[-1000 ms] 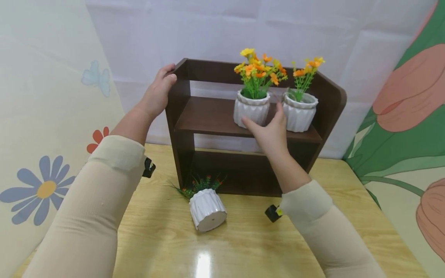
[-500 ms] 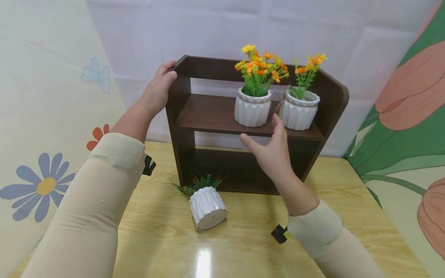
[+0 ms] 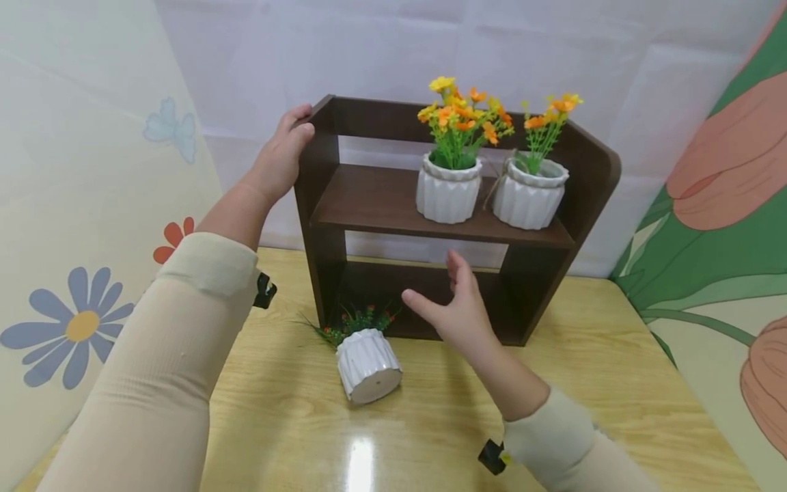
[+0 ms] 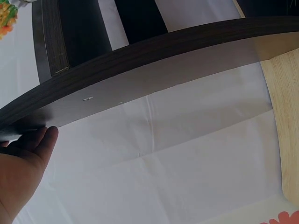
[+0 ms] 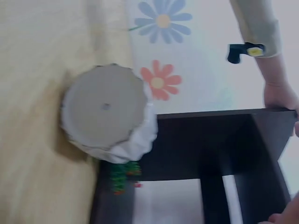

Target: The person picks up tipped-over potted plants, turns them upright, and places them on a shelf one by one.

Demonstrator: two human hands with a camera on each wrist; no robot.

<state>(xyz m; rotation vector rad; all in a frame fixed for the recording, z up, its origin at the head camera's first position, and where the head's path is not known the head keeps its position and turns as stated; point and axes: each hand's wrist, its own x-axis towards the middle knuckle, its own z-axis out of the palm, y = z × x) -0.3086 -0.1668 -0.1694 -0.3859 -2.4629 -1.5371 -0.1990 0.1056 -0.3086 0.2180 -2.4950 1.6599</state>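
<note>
In the head view, a dark brown two-tier shelf (image 3: 381, 195) stands on the table. My left hand (image 3: 279, 157) holds the top of its left side panel; the left wrist view shows this hand (image 4: 23, 163) at the panel's edge. My right hand (image 3: 458, 307), thumb and fingers spread with nothing between them, is in front of the lower tier. Left of it, a white fluted flowerpot (image 3: 369, 365) with small red flowers lies tipped on the table, its base facing me. On the upper tier, two white pots (image 3: 449, 195) with yellow and orange flowers stand upright at the right.
The wooden table (image 3: 295, 424) carries the shelf, with a white cloth (image 3: 381, 48) hanging behind it. Printed flower panels flank both sides, one with a blue daisy (image 3: 80, 328). Twine (image 3: 494, 184) hangs between the two upright pots.
My right hand has let go of the middle pot on the upper tier and moved down and left toward the tipped pot. My left hand has stayed on the shelf.
</note>
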